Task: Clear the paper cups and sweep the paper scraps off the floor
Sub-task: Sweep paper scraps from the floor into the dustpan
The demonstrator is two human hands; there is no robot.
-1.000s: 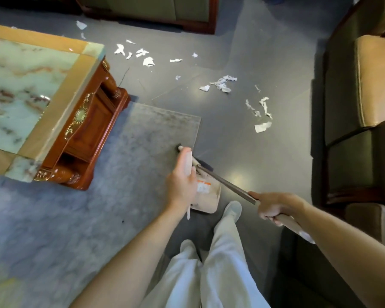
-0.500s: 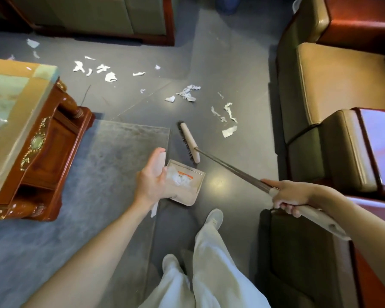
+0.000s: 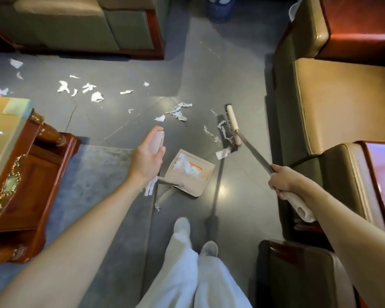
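Torn paper scraps (image 3: 222,153) lay on the grey floor (image 3: 209,74) at centre frame, the nearest strips touching or just left of the broom head (image 3: 232,125), whose long axis ran almost straight up and down the frame. More scraps trailed away to the upper left, well apart from the bristles. The dustpan (image 3: 190,172), already carrying white paper, sat below and left of the head, so the nearest strips lay between brush and pan. A pull toward the lower left looked the likely way to gather them.

The right grip (image 3: 282,182), at right of frame, was wrapped tight round the broom handle (image 3: 256,153), which slanted up and left to the head. That made it the nearer of the two to the strips by way of the brush. The left grip (image 3: 147,157), at centre, had its fingers curled round the pale top of the dustpan's upright handle (image 3: 159,138), above the rug (image 3: 93,174) edge. A wooden worktop (image 3: 7,121) stood at far left.
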